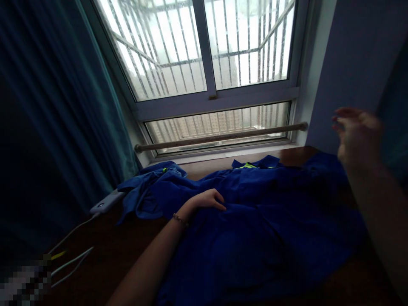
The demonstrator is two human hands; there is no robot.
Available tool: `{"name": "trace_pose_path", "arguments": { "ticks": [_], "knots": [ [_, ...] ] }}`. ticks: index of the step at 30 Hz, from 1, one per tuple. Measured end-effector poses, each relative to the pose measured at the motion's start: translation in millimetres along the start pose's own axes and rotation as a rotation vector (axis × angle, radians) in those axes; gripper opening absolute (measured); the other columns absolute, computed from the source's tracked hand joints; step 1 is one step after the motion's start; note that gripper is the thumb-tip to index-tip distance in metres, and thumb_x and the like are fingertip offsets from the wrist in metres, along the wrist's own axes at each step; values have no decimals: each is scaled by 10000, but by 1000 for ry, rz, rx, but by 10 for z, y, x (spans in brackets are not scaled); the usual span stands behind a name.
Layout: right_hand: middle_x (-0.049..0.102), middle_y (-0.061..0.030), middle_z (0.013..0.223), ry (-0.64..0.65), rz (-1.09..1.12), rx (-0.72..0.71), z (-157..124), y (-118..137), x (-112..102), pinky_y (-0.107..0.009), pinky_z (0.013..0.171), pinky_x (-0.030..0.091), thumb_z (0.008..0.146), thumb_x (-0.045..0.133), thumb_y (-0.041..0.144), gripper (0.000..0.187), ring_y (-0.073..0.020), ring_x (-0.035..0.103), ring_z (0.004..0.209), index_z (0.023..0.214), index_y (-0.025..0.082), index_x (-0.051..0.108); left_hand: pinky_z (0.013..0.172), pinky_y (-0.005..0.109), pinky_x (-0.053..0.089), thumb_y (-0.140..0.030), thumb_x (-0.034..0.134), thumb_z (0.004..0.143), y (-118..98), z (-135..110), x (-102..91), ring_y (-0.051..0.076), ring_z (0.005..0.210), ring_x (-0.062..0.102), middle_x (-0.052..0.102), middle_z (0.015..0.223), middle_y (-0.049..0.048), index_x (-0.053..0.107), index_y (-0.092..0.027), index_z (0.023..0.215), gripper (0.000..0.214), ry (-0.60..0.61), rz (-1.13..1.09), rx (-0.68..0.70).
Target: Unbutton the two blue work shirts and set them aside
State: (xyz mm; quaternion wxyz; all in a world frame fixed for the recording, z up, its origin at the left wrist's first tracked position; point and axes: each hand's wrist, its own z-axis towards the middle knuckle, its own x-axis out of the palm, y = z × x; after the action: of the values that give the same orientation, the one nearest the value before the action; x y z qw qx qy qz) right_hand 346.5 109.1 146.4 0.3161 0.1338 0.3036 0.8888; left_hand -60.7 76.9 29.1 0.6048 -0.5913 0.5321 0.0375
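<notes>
Blue collared shirt [236, 246] spread on surface [127, 240], seemingly part-arranged, creases left. Left hand [206, 199] rests on it, can't tell if grasping; raised right hand [358, 134] grip looks released

Here we have matt blue cloth on the garment [239, 233], softly creased, and over on the curtain [63, 85] the fabric gives us a satiny sheen. We see smooth brown wood on the tabletop [291, 156], faintly glossy, clear glass in the window [178, 46], and smooth pale plastic on the box [106, 202]. The rail [223, 137]? Metal, perhaps; we're struggling in this dimness.
</notes>
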Motion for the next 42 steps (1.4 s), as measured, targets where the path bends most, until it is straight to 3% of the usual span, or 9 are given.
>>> {"name": "trace_pose_path", "arguments": {
  "ticks": [3, 7, 12, 14, 19, 24, 29, 37, 42],
  "knots": [
    [608, -118, 955, 176, 124, 51, -316, 373, 285, -372, 769, 449, 780, 454, 269, 257, -198, 586, 863, 964, 139, 577, 512, 191, 328, -423, 661, 589, -46, 18, 38, 87, 539, 465, 589, 626, -17, 672, -132, 708, 315, 75, -21, 3],
    [619, -75, 958, 573, -188, -115, -789, 602, 624, -357, 782, 437, 816, 432, 308, 264, -211, 574, 878, 975, 167, 588, 464, 196, 293, -432, 676, 574, -61, 2, 31, 70, 465, 406, 541, 517, -29, 664, -135, 614, 300, 212, -14, -2],
    [628, -103, 905, 1318, -512, -351, -1419, 259, 926, -289, 711, 428, 790, 473, 424, 329, -219, 584, 833, 940, 159, 600, 521, 217, 367, -472, 693, 536, -66, -46, 4, 105, 512, 479, 615, 580, -9, 688, -160, 660, 336, 394, -57, -120],
    [635, -116, 844, 1444, -658, -375, -1620, 84, 985, -297, 659, 425, 758, 491, 475, 363, -239, 594, 790, 864, 151, 616, 506, 214, 360, -529, 647, 571, -69, -38, 4, 101, 498, 471, 615, 580, -3, 690, -152, 678, 395, 350, -42, -151],
    [646, -91, 775, 1375, -729, -350, -1857, -68, 1012, -278, 608, 409, 791, 373, 556, 452, -224, 607, 737, 767, 183, 627, 522, 198, 353, -586, 448, 723, -148, 8, 52, 87, 506, 471, 597, 586, 11, 677, -129, 712, 512, 115, -4, -47],
    [650, -118, 800, 1254, -780, -352, -1930, -4, 1003, -302, 643, 415, 831, 274, 548, 525, -237, 608, 762, 811, 173, 639, 528, 211, 357, -466, 418, 788, -518, 81, 134, 113, 563, 497, 590, 631, 27, 632, -115, 733, 415, -352, 182, 59],
    [654, -120, 830, 1271, -792, -335, -1940, 31, 1013, -295, 647, 415, 837, 312, 501, 457, -232, 610, 766, 866, 177, 633, 715, 241, 397, -247, 455, 789, -802, 599, 101, 152, 789, 541, 623, 854, 60, 623, -133, 849, 212, -505, 296, 255],
    [650, -87, 779, 1226, -592, -395, -1937, -9, 996, -271, 635, 381, 833, 358, 414, 351, -195, 593, 720, 770, 175, 608, 572, 251, 366, -366, 659, 592, -209, 1507, 232, 154, 642, 504, 559, 677, 25, 575, -113, 739, 304, -562, 132, -39],
    [621, -40, 699, 856, -352, 1, -1816, -158, 1061, -242, 607, 375, 819, 359, 362, 304, -157, 557, 657, 714, 176, 576, 571, 212, 351, -303, 658, 598, -4, 1469, 316, 90, 606, 464, 529, 651, -21, 576, -120, 729, 240, -576, -174, 118]
  ]
}}
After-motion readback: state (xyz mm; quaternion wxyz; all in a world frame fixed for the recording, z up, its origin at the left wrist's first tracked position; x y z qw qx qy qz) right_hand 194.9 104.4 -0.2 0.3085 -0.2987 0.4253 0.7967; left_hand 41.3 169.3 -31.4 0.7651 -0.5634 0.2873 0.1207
